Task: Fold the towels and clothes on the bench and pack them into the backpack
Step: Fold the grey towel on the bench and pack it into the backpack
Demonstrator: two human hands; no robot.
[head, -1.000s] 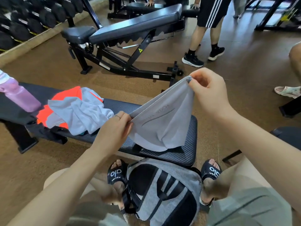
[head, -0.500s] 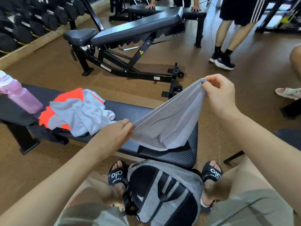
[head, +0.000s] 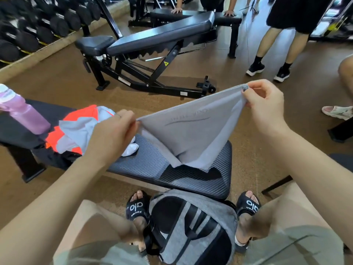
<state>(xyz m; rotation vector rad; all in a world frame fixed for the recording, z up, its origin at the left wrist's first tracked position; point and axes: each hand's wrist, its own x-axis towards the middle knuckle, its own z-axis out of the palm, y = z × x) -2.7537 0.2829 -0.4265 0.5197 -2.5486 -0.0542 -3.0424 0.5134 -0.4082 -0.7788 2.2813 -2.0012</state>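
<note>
A grey towel (head: 193,134) hangs stretched above the flat black bench (head: 152,167), its lower edge touching the pad. My left hand (head: 112,134) pinches one top corner, and my right hand (head: 265,104) pinches the other corner, held higher. A heap of white and orange clothes (head: 76,131) lies on the bench to the left, partly behind my left hand. The grey and black backpack (head: 193,226) stands on the floor between my feet, just in front of the bench.
A pink bottle (head: 24,113) stands on the bench's left end. An adjustable black bench (head: 152,39) sits beyond on the brown floor. Dumbbells (head: 38,25) line the far left. A person's legs (head: 277,54) stand at the back right; a sandalled foot (head: 336,111) is at the right edge.
Both hands have moved apart and the towel is drawn wider and lifted. The person in black shorts has stepped further right.
</note>
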